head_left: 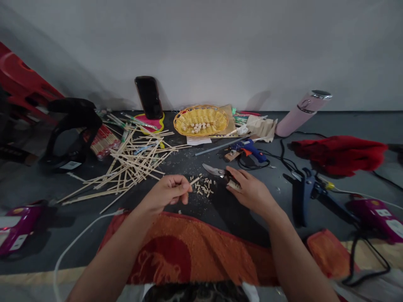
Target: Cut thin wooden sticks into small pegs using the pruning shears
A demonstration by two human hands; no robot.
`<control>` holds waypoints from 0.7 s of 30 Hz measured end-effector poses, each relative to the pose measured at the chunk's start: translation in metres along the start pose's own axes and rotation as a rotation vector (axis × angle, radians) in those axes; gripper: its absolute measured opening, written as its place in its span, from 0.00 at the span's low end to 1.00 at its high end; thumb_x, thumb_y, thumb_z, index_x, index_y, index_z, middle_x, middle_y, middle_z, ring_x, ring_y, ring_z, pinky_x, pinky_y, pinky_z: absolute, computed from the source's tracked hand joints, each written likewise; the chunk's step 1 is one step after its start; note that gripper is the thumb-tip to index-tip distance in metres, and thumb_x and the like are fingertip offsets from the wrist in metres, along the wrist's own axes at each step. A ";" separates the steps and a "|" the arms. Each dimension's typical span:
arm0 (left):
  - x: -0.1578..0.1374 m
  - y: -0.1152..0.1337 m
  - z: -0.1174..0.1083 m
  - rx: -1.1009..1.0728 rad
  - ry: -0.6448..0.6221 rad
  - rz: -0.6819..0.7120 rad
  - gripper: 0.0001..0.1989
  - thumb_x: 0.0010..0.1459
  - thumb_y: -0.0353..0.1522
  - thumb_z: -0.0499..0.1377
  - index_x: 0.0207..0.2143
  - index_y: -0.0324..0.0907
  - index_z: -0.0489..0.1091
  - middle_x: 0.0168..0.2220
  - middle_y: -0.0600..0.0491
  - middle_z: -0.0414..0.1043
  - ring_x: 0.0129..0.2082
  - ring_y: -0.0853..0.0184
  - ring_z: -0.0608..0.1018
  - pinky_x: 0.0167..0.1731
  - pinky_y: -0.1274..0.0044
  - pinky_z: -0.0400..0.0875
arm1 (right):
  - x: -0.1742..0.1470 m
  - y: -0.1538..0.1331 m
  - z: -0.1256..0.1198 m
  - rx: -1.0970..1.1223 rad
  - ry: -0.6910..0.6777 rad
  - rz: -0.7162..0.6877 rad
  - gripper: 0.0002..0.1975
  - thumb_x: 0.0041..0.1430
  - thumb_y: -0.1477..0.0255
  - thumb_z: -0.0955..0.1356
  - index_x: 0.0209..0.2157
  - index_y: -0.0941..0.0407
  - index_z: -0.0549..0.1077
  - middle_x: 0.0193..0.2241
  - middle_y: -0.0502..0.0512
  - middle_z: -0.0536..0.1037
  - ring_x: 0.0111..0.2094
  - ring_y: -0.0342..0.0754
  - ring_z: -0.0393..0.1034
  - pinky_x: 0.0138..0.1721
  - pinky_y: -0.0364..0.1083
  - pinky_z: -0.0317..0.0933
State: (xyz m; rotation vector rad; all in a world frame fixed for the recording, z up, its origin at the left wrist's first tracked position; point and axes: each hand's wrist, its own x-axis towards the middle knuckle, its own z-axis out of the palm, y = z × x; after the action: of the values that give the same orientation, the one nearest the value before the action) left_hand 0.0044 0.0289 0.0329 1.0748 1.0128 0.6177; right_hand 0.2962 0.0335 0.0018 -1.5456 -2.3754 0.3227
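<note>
Between its thumb and fingers, my left hand [173,191] pinches a short piece of wooden stick [195,181], which points to the right. My right hand [250,188] is wrapped round the handles of a pair of pruning shears [214,170]. The shears' metal blades point left, above the stick piece and apart from it. Several small cut stick bits [206,187] lie scattered on the dark table between my hands, with fine chips around them. To the left is a loose heap of long wooden sticks [135,161]. My palm hides part of the shears' handles.
A yellow wicker basket [179,126] with small pieces stands by the wall, near an upright phone [149,98]. On the right are a blue glue gun [248,149], a pink bottle [302,113], a red cloth [343,153] and a blue tool [304,193]. An orange towel [208,247] covers the front edge.
</note>
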 end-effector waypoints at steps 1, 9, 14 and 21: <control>0.001 -0.001 0.002 0.070 0.001 0.015 0.16 0.57 0.42 0.58 0.30 0.36 0.69 0.20 0.53 0.72 0.12 0.80 0.57 0.14 0.85 0.48 | 0.000 0.002 0.002 -0.059 0.003 0.027 0.28 0.58 0.65 0.67 0.59 0.53 0.60 0.48 0.61 0.72 0.47 0.55 0.69 0.46 0.53 0.65; 0.005 -0.008 0.016 0.570 0.104 0.169 0.14 0.60 0.39 0.53 0.29 0.40 0.72 0.27 0.53 0.76 0.23 0.70 0.71 0.25 0.81 0.61 | -0.001 -0.011 -0.002 -0.100 0.123 0.058 0.20 0.58 0.59 0.68 0.48 0.54 0.72 0.45 0.62 0.73 0.49 0.59 0.63 0.46 0.56 0.61; 0.003 -0.011 0.023 0.858 0.087 0.279 0.12 0.61 0.35 0.52 0.31 0.43 0.74 0.28 0.55 0.75 0.29 0.67 0.74 0.30 0.80 0.60 | -0.004 -0.039 0.001 0.572 0.001 0.075 0.16 0.68 0.62 0.57 0.42 0.55 0.72 0.31 0.53 0.75 0.30 0.44 0.66 0.32 0.43 0.60; 0.002 -0.014 0.029 1.065 0.050 0.321 0.12 0.62 0.34 0.51 0.32 0.45 0.74 0.31 0.53 0.77 0.33 0.64 0.76 0.32 0.78 0.59 | -0.008 -0.056 0.016 0.931 -0.328 0.065 0.21 0.67 0.57 0.57 0.34 0.58 0.72 0.23 0.49 0.70 0.25 0.40 0.62 0.27 0.39 0.55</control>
State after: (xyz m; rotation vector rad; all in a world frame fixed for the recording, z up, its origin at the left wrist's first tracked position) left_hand 0.0307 0.0132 0.0223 2.1918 1.2469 0.3272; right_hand 0.2455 0.0030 0.0048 -1.1418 -1.8710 1.5260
